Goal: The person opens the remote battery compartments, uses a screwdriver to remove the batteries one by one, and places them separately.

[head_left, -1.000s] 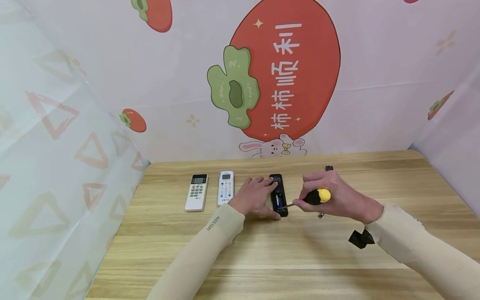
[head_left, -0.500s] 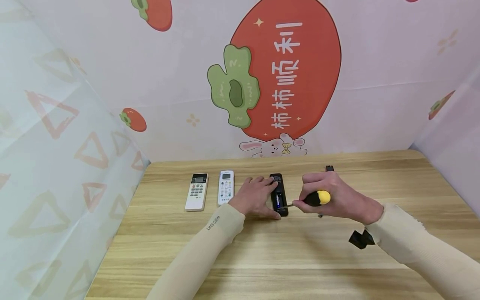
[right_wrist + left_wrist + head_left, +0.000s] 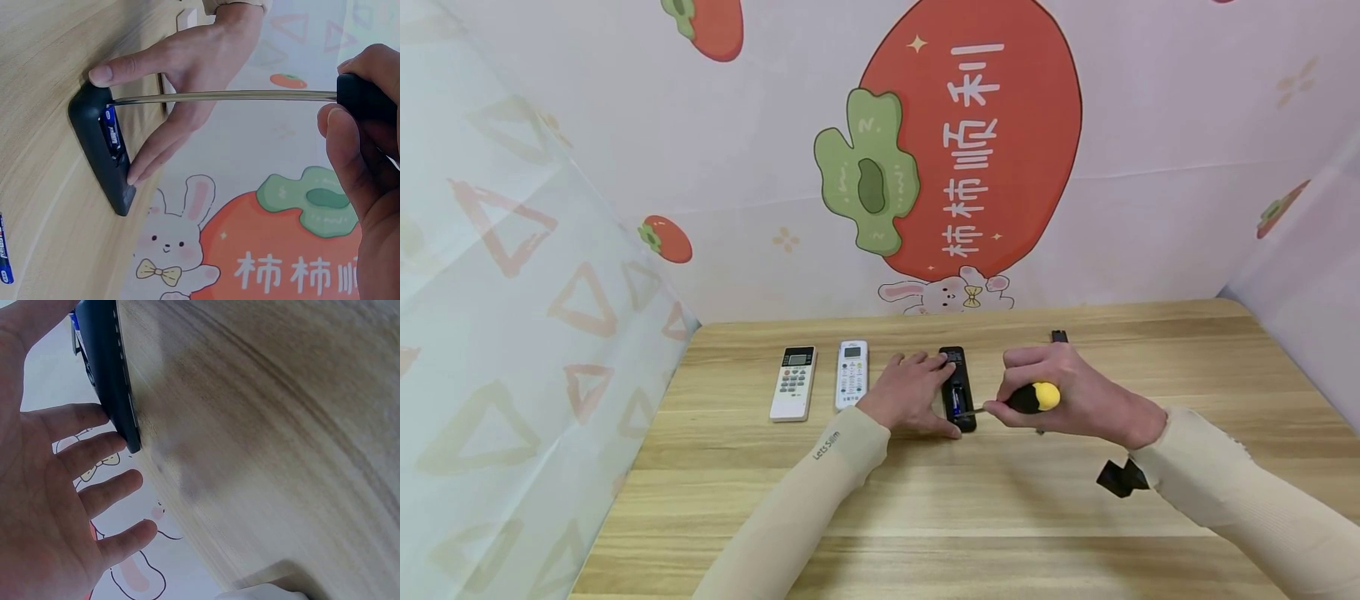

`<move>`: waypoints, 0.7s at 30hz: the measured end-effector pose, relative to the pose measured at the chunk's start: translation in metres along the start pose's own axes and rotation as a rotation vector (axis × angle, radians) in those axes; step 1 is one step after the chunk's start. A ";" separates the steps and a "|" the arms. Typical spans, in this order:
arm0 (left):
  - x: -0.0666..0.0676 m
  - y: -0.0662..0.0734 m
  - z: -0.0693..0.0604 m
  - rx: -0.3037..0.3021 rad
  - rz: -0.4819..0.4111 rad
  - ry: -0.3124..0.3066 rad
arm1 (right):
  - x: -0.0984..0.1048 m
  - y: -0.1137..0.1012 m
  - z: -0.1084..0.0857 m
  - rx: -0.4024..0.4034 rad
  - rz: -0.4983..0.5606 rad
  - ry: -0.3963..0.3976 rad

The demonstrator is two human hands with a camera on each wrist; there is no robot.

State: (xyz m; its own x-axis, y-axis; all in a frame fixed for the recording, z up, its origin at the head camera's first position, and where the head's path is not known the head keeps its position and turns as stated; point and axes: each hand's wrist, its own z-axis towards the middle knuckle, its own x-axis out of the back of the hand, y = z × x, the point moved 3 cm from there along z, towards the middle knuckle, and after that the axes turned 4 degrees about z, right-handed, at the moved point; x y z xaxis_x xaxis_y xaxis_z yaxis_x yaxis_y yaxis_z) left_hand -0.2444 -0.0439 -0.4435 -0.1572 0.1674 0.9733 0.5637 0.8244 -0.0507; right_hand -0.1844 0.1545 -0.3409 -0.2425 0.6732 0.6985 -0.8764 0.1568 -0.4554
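A black remote control [image 3: 957, 367] lies back up on the wooden table, its battery compartment uncovered. Inside that compartment sits a blue battery [image 3: 112, 128]. My left hand [image 3: 906, 395] rests against the remote with fingers spread and nearly straight, thumb at the near end and fingertips along the side toward the far end. In my right hand [image 3: 1060, 392] I grip a screwdriver [image 3: 1033, 396] by its black and yellow handle. The metal shaft [image 3: 225, 95] reaches to the near end of the compartment, beside the battery; the exact contact at its tip is too small to tell.
Two white remote controls, one with a dark top [image 3: 793, 385] and one slimmer [image 3: 852, 375], lie to the left. Another blue battery [image 3: 5, 250] lies on the table. A small black piece [image 3: 1058, 337] shows beyond my right hand, and a black angular object [image 3: 1122, 478] beside my right sleeve.
Hardly anything differs. The screwdriver and right hand have shifted very slightly left; the left hand and the black remote stay in place.
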 end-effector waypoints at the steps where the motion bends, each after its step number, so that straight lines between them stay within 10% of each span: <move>1: 0.000 0.000 0.000 0.000 0.000 0.000 | 0.000 0.000 0.000 -0.002 -0.001 -0.001; 21: -0.001 0.000 0.001 0.004 -0.024 -0.006 | 0.006 -0.004 0.009 0.095 -0.009 0.045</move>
State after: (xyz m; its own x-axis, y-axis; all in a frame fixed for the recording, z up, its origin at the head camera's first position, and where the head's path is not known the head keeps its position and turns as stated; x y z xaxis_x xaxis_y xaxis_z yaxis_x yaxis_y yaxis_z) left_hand -0.2452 -0.0438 -0.4446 -0.1757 0.1507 0.9728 0.5561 0.8306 -0.0283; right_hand -0.1856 0.1515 -0.3298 -0.2171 0.7041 0.6761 -0.9146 0.0953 -0.3929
